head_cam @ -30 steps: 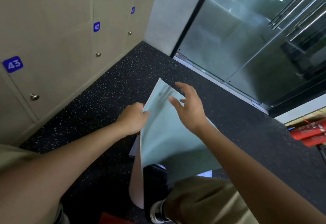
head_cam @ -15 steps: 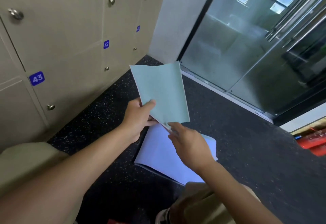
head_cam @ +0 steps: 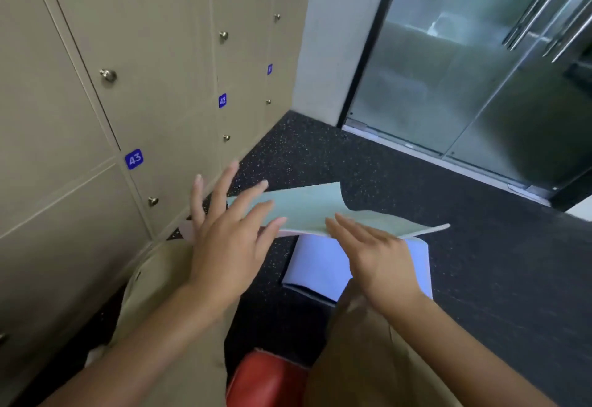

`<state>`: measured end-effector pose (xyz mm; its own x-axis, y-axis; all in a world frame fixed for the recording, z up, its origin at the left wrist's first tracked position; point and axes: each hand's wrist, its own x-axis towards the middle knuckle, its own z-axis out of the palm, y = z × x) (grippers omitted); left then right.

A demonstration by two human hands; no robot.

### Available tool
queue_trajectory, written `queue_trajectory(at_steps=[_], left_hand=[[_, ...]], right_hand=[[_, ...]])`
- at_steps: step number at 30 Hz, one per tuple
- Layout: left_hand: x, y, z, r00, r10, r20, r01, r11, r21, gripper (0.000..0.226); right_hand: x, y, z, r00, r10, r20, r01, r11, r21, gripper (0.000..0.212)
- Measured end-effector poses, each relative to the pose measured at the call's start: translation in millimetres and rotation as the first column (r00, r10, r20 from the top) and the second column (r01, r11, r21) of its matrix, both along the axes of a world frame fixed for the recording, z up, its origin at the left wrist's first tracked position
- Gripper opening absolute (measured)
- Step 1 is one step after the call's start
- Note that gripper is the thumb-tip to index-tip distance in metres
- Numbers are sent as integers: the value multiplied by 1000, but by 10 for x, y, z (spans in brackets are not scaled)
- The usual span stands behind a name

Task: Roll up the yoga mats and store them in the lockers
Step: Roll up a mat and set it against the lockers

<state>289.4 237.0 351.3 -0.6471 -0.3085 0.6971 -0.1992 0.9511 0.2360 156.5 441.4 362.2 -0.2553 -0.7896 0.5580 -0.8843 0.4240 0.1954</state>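
A thin pale green mat [head_cam: 314,208] lies almost flat in the air, just above the floor, its far corner curling up. My left hand [head_cam: 229,230] is spread with straight fingers over the mat's left end. Flat on the mat's near edge lies my right hand [head_cam: 374,253], fingers straight. A pale lilac mat [head_cam: 315,265], folded, rests on the black speckled floor under the green one. Beige lockers [head_cam: 153,96] with blue number plates 42 and 43 stand shut on the left.
A red object [head_cam: 266,381] sits between my knees at the bottom. Glass sliding doors [head_cam: 474,86] close off the right side, beside a white wall pillar [head_cam: 333,38]. Black speckled floor [head_cam: 480,246] stretches to the right.
The green mat, held upright by my left hand before, has come down to lie nearly flat. Both hands have let go of their pinch and are now spread flat over it.
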Motion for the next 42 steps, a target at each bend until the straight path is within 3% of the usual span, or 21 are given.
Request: queue_trajectory(at_steps=[2, 6, 12, 17, 19, 23, 29, 35, 42], left_hand=[[157, 41, -81, 985, -140, 99, 142, 990, -12, 40], [423, 159, -112, 948, -262, 183, 269, 963, -15, 19], [727, 436, -187, 919, -320, 229, 307, 947, 93, 32], [1028, 696, -135, 932, -282, 229, 268, 959, 92, 28], [1174, 780, -109, 934, -278, 223, 262, 960, 101, 27], [1528, 881, -145, 936, -267, 228, 224, 954, 198, 24], [1879, 994, -175, 935, -225, 275, 117, 926, 359, 27], [2069, 1098, -48, 953, -140, 270, 10, 902, 432, 37], [2259, 1324, -64, 964, -70, 258, -52, 898, 437, 27]], right_hand=[[110, 172, 18, 999, -17, 39, 17, 1000, -15, 80], [379, 503, -16, 990, -7, 141, 13, 999, -45, 58], [794, 915, -138, 947, -43, 318, 72, 994, -80, 37], [1208, 1235, -373, 885, -130, 448, 178, 982, -68, 29], [1381, 1310, -344, 886, -103, 452, 178, 976, -126, 20], [1593, 1430, -224, 871, -6, 492, 113, 976, -189, 26], [1666, 1556, -221, 889, 16, 458, 68, 984, -166, 19], [1963, 1577, -186, 825, 11, 564, 112, 977, -182, 25], [2112, 1563, -42, 759, -77, 646, 178, 980, -92, 25]])
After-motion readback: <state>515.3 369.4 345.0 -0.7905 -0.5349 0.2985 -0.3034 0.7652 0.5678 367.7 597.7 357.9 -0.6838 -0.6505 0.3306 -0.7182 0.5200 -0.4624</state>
